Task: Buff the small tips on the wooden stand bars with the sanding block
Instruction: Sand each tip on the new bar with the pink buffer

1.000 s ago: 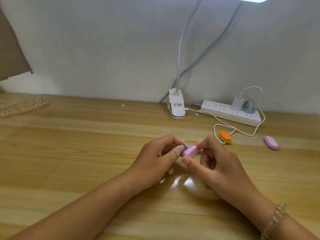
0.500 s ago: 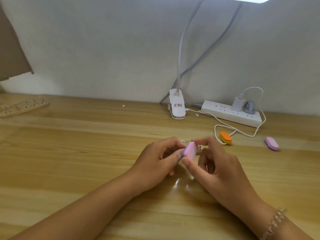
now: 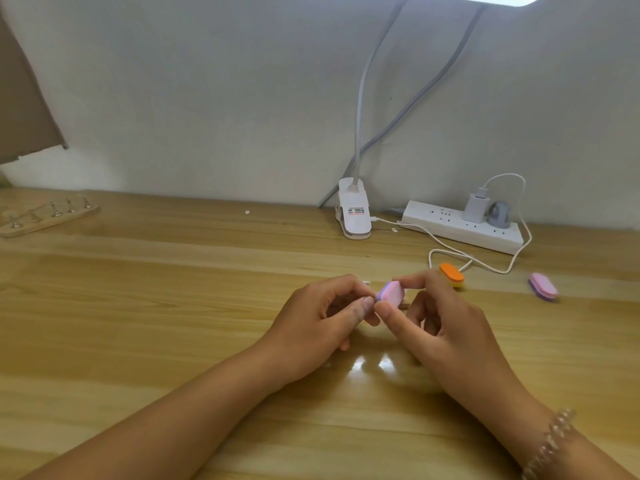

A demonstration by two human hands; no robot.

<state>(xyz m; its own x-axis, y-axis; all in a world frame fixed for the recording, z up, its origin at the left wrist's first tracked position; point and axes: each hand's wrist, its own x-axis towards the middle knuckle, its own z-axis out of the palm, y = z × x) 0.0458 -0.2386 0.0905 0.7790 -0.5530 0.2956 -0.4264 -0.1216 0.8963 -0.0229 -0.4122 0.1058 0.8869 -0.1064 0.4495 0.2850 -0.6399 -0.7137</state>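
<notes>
Head view: the right hand [image 3: 446, 334] pinches a pink-and-purple sanding block [image 3: 496, 293] between thumb and forefinger, above the worktop [image 3: 173, 306], well in front of the white power strip [image 3: 460, 226]. The left hand [image 3: 322, 327] meets it there, its fingers curled, thumb and forefinger nipping a small whitish piece [image 3: 470, 282] that is mostly hidden. A wooden stand bar [image 3: 48, 216] with little pegs lies far to the strip's left. An orange block [image 3: 451, 274] and a second pink block [image 3: 542, 286] lie just in front of the strip; a lamp clip [image 3: 353, 214] sits at its left.
</notes>
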